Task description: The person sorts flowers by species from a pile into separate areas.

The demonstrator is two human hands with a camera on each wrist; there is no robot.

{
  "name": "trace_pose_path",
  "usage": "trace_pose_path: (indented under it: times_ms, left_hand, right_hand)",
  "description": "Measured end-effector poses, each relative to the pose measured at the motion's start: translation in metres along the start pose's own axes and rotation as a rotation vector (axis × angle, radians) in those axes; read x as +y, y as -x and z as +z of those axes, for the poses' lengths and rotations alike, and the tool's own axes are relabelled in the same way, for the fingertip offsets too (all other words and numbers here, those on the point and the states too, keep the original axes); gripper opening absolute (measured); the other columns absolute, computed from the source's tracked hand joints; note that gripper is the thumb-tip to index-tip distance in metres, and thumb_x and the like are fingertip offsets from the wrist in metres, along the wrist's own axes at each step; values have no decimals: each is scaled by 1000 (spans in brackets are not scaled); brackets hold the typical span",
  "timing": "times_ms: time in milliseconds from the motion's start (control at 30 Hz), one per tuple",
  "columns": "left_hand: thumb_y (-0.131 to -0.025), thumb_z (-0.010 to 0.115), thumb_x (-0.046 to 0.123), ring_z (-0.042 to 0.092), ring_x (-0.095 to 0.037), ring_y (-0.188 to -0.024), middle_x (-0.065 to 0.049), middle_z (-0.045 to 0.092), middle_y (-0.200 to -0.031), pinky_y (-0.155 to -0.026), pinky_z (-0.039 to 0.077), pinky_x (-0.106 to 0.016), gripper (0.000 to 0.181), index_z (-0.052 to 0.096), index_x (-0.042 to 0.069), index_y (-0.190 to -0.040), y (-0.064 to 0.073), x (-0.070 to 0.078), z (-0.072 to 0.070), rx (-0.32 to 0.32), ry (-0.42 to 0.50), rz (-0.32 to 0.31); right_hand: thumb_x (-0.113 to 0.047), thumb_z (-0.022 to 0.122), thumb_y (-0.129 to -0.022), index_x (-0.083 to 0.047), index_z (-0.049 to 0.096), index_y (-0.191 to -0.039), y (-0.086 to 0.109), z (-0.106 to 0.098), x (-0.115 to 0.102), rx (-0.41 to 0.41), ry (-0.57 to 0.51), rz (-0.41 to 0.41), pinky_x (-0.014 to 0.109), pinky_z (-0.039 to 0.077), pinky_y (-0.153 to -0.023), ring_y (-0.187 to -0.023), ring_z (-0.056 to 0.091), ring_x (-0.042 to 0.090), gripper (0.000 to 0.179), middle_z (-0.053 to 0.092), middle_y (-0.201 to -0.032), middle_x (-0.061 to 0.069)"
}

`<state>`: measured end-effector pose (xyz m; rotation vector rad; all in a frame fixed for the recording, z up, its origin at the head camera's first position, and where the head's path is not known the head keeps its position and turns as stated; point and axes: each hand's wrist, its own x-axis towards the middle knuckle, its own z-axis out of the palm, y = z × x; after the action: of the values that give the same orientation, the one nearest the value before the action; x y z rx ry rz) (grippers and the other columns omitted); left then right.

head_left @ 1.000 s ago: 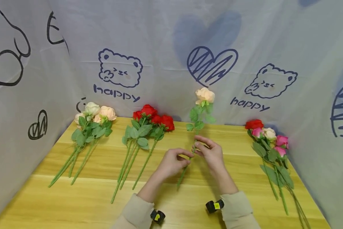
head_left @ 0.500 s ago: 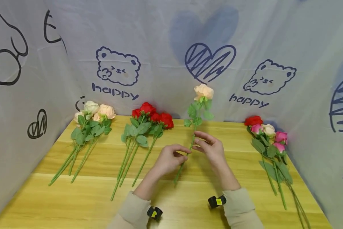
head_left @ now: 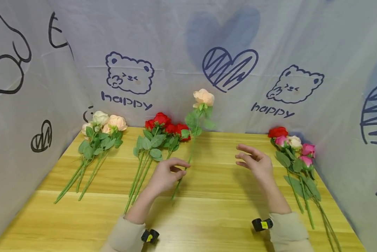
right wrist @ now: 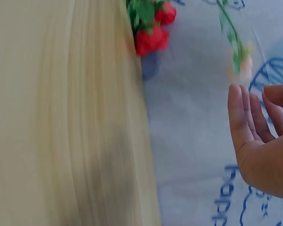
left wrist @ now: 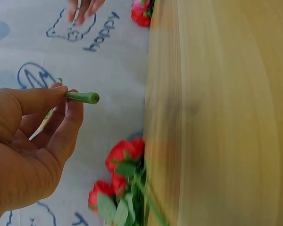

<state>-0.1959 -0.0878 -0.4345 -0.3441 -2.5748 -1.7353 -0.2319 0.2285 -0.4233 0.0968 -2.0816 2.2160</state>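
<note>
A single peach rose (head_left: pixel 203 98) stands tilted above the table, its green stem pinched between the thumb and fingers of my left hand (head_left: pixel 167 175). In the left wrist view the cut end of the stem (left wrist: pixel 87 97) pokes out past the fingertips. My right hand (head_left: pixel 259 166) hovers apart from the rose with its fingers loosely bent and nothing between them. Red roses (head_left: pixel 162 120) lie just left of the held flower, partly behind its leaves and my left hand.
Peach and white roses (head_left: pixel 101 120) lie at the far left of the wooden table (head_left: pixel 207 224). A mixed bunch of red, pink and cream roses (head_left: pixel 293 143) lies along the right side. A printed cloth (head_left: pixel 182 42) hangs behind and at both sides.
My right hand has let go of the stem and moved right. My left hand has carried the peach rose left, towards the red roses.
</note>
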Motion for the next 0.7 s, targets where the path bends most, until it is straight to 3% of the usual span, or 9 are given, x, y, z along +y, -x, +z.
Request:
trace_pose_path:
  times_ms: [267,500,700]
  left_hand:
    - [-94,74,0,70,-28,-103,-6,72,-122,-74,59,-31,24,81,12,-113,14,-10,-43,54,-86,-38]
    - [-97,71,3,68,-32,-107,-11,71,-125,-74,59,-32,22,79,11,-116,29,-19,-83,71,-148,-47]
    - [-99,70,7,67,-34,-111,-13,67,-134,-73,58,-32,25,77,11,-123,46,-28,-117,121,-203,-117]
  right_hand:
    - [-10,70,-101,-1,67,-136,12,-55,-4,77,95,42,28,62,-82,-96,72,8,36,73,-117,-9]
    - [-12,68,-102,-6,69,-134,24,-110,5,123,198,56,24,62,-80,-94,71,3,33,72,-114,-16]
    - [-9,68,-101,-10,74,-127,31,-150,10,139,221,64,21,61,-75,-90,70,1,27,73,-105,-21]
